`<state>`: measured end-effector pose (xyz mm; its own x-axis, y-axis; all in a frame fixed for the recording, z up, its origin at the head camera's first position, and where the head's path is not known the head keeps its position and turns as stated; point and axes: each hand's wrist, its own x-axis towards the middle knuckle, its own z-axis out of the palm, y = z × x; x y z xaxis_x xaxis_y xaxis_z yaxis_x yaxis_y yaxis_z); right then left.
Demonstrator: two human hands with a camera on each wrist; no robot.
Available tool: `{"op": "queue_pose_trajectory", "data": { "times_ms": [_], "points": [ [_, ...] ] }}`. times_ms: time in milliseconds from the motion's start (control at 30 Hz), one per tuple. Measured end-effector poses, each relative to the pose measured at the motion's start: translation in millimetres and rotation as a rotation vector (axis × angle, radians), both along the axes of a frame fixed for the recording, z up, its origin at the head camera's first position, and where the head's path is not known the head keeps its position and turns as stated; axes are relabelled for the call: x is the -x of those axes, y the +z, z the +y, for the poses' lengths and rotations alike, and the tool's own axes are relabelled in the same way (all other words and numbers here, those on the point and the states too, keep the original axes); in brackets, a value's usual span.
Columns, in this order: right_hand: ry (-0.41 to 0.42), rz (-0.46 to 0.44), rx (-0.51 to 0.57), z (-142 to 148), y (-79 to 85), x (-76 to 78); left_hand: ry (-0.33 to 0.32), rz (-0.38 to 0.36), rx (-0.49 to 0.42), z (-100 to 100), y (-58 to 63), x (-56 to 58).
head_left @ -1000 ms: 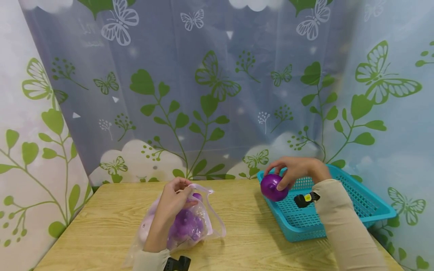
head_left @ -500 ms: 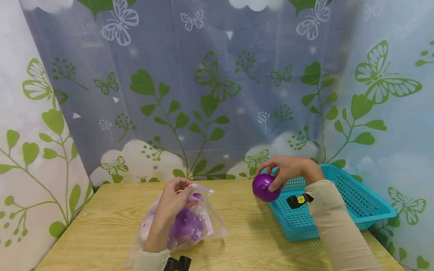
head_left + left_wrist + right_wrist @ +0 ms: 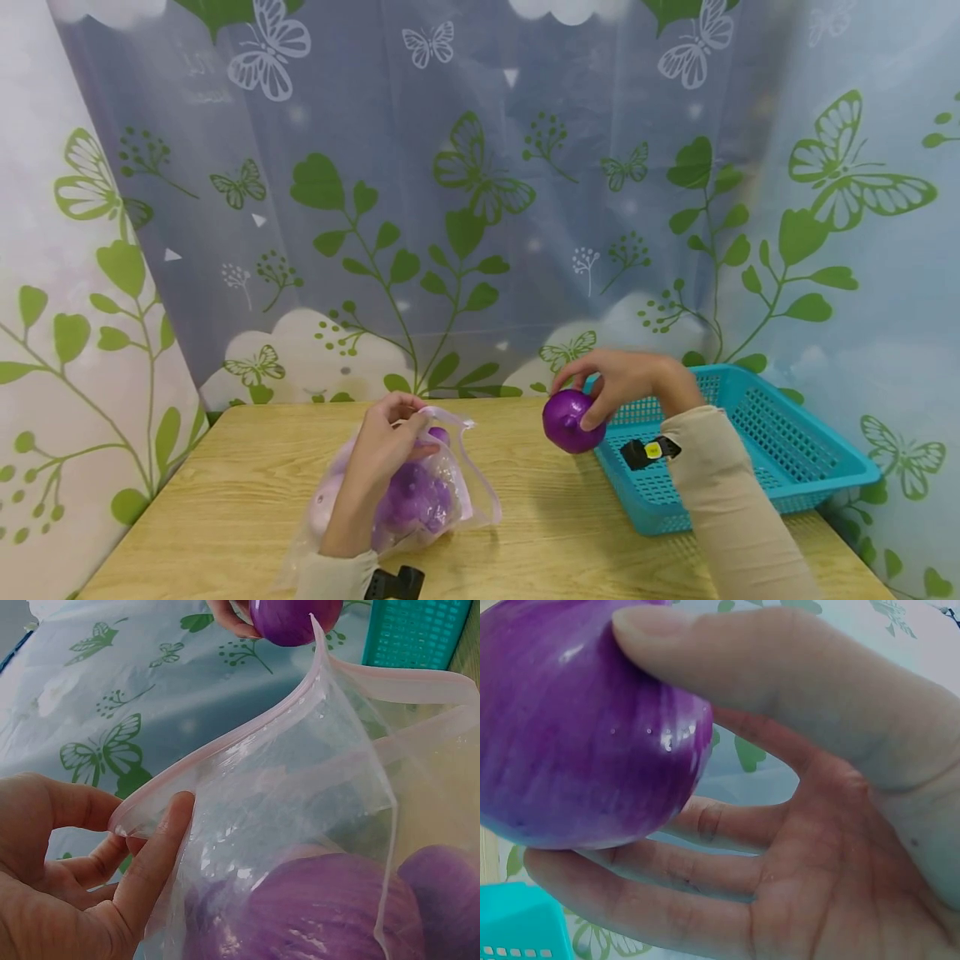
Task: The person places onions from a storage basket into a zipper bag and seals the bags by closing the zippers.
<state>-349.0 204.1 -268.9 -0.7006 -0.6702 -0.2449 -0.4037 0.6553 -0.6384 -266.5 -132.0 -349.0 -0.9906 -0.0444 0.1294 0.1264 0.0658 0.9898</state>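
My right hand [image 3: 626, 385] holds a shiny purple onion [image 3: 572, 422] between thumb and fingers, in the air just left of the basket. The right wrist view shows the thumb over the onion [image 3: 592, 742] and the fingers under it. My left hand [image 3: 386, 454] pinches the edge of a clear zip bag [image 3: 468, 487] with a pale pink rim. In the left wrist view the bag's mouth gapes, and the thumb and fingers grip one corner of the rim. Several purple onions [image 3: 330, 907] lie inside the bag, partly hidden by my left hand in the head view.
A turquoise perforated basket [image 3: 652, 521] stands at the right of the wooden table [image 3: 232, 467], partly behind my right forearm. A curtain [image 3: 480, 317] with leaves and butterflies hangs right behind the table's back edge and along both sides.
My right hand has carried the onion leftward from over the basket's left rim to beside it. The left hand and the bag have stayed in place.
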Motion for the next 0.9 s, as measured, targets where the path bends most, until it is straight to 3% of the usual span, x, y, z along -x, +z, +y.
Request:
{"op": "queue_pose_trajectory", "data": {
  "times_ms": [900],
  "points": [
    [0.092, 0.02, 0.05, -33.1, -8.7, -8.4, 0.006, -0.019, 0.002, 1.6, 1.3, -0.7]
  ]
}}
